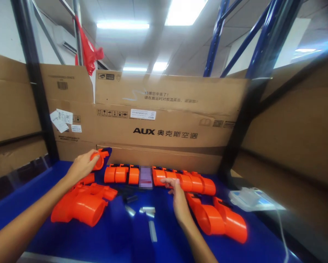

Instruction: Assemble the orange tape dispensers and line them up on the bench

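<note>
My left hand (pixel 84 165) is closed round an orange plastic ring-shaped part (pixel 99 163) with a dark piece at its top, raised at the back left of the blue surface. My right hand (pixel 177 195) is open, fingers stretched toward the left. It hovers in front of, or just touches, a row of orange ring-shaped parts (pixel 184 182); I cannot tell which. Left of that row stand more orange parts (pixel 116 174), with a phone-like pale rectangle (pixel 145 177) between the two groups. Below my left hand lies a pile of larger orange pieces (pixel 82 208).
Short silvery strips (pixel 152 231) and small black pieces (pixel 131 199) lie mid-table. Larger orange parts (pixel 216 219) are at the front right, near a clear plastic case (pixel 255 199) with a white cable. Cardboard walls (pixel 166 149) and dark rack posts (pixel 236 128) enclose the blue surface (pixel 120 233).
</note>
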Demonstrator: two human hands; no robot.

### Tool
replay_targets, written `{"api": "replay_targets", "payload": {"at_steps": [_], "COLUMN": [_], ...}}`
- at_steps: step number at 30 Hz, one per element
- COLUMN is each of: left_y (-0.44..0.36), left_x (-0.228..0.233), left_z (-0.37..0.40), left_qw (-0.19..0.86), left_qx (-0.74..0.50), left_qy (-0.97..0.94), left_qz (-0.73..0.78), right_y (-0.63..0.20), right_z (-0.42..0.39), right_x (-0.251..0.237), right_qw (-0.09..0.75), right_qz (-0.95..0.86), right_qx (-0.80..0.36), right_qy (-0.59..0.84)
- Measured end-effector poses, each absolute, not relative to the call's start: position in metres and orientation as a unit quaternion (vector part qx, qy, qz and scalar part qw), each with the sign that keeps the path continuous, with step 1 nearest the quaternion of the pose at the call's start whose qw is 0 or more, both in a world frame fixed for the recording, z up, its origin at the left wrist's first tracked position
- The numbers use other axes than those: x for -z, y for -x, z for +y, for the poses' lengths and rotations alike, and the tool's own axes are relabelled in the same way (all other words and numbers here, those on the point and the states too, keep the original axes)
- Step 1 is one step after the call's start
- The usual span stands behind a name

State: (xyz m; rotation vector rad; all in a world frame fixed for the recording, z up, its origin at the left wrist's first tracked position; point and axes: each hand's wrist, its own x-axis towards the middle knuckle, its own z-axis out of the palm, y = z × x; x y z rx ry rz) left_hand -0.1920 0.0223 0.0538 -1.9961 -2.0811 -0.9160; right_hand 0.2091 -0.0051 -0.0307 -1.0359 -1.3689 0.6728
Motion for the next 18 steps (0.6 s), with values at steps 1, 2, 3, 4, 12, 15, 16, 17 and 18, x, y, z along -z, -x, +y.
{"api": "replay_targets", "payload": {"at_steps": [1,2,3,4,12,15,16,17,18], "left_y": [0.193,0.192,0.190,0.187,0.176,0.177,0.177,0.178,0.179], "left_x": [-0.051,-0.049,-0.046,-0.043,-0.022,-0.013,-0.010,-0.007,-0.005], "left_z": [0.025,0.028,0.031,0.033,0.051,0.055,0.057,0.058,0.060], "left_qw": [0.063,0.070,0.080,0.093,0.114,0.096,0.088,0.079,0.071], "left_qx": [0.271,0.241,0.212,0.185,0.105,0.100,0.099,0.098,0.097], "left_qy": [0.655,0.653,0.651,0.651,0.670,0.681,0.686,0.692,0.699], "left_qz": [-0.702,-0.715,-0.724,-0.730,-0.726,-0.719,-0.715,-0.710,-0.705], "right_y": [-0.210,-0.211,-0.211,-0.212,-0.210,-0.211,-0.211,-0.211,-0.211], "right_z": [-0.004,-0.003,-0.003,-0.003,-0.008,-0.009,-0.009,-0.009,-0.009], "right_x": [0.032,0.032,0.033,0.033,0.028,0.027,0.027,0.028,0.028], "right_qw": [0.602,0.602,0.603,0.604,0.603,0.598,0.597,0.596,0.596], "right_qz": [-0.594,-0.595,-0.597,-0.597,-0.609,-0.617,-0.620,-0.622,-0.623], "right_qx": [-0.294,-0.297,-0.299,-0.300,-0.285,-0.278,-0.276,-0.276,-0.277], "right_qy": [0.445,0.442,0.437,0.433,0.430,0.429,0.428,0.427,0.425]}}
